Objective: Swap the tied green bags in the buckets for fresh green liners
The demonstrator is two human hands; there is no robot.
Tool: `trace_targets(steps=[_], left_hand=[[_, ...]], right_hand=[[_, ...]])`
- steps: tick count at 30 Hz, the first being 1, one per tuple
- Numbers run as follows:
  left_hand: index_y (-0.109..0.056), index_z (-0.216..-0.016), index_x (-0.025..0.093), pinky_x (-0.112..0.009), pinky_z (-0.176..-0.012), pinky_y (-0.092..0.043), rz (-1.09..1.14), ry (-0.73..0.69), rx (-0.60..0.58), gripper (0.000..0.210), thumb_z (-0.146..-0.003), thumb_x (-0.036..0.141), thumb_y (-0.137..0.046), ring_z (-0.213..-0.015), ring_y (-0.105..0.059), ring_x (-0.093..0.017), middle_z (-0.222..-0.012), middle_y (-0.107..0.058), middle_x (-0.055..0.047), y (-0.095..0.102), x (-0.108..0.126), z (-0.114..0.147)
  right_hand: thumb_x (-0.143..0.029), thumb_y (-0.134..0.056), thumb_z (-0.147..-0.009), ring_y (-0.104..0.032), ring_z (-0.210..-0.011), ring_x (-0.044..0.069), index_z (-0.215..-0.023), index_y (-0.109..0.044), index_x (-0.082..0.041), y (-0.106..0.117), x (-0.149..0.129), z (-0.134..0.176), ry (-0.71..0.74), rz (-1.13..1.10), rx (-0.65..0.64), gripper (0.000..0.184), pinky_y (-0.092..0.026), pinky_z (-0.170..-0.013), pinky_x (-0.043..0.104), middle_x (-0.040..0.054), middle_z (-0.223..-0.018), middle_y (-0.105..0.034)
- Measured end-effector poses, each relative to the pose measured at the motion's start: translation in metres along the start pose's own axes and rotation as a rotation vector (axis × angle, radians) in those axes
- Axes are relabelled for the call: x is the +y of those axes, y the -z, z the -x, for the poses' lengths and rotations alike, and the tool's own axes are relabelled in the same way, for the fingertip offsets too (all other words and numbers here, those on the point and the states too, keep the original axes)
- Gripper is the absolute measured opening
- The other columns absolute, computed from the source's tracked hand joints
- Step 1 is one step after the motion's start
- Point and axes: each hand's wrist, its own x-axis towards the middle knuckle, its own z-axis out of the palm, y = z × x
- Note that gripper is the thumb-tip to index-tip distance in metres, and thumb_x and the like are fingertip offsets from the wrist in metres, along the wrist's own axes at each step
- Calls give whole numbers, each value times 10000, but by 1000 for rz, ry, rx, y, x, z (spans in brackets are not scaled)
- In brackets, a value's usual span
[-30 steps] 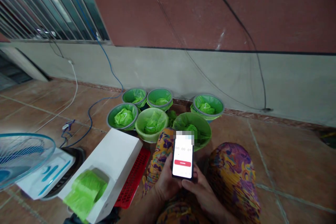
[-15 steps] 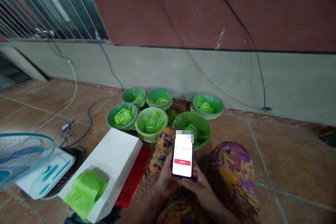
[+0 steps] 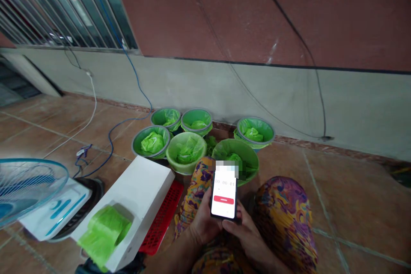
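Observation:
A phone (image 3: 224, 209) is held upright between both hands over my lap, its bright screen facing me with a red button and digits on it. My left hand (image 3: 205, 218) wraps round the phone's left and lower edge. My right hand (image 3: 242, 222) grips the lower right corner, thumb near the bottom edge. Beyond the phone stand several bins lined with green bags, among them a light green bin (image 3: 186, 154) and a larger green bin (image 3: 250, 154) partly behind the phone. Crumpled green bags lie inside them.
To the left stands a white box (image 3: 144, 184) with a roll of green bags (image 3: 105, 231) on top. Beside it lie a red basket (image 3: 163, 214), a white-and-blue appliance (image 3: 61, 209) and a fan (image 3: 28, 180). A blue cable (image 3: 111, 137) crosses the tiled floor.
The view has shifted slightly, so the surroundings sit a little farther right. Both hands keep the same hold on the phone.

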Motion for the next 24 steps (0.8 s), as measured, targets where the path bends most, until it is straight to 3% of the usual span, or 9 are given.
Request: trace_targets(steps=[12,24], left_hand=[[-688,-1077,87,-382,-876,-495,3,-11,70,623,-910,620,-411,-871,-700,-263,-877,-747,-135,-2,0,0],[-694,-1064,93,-366,-887,-490,2,-10,44,608,-897,621,-443,-905,-695,-264,-902,-746,-142,0,0,1]], right_hand=[[-382,-852,-602,-616,-1118,306,-1221,-544,-243,-2,-2,-1,1,14,7,705,-443,-1014,498,85,-1158,-692],[-380,-855,-612,-603,-1148,312,-1253,-537,-248,-3,-3,0,21,3,0,728,-419,-1042,516,90,-1198,-679]])
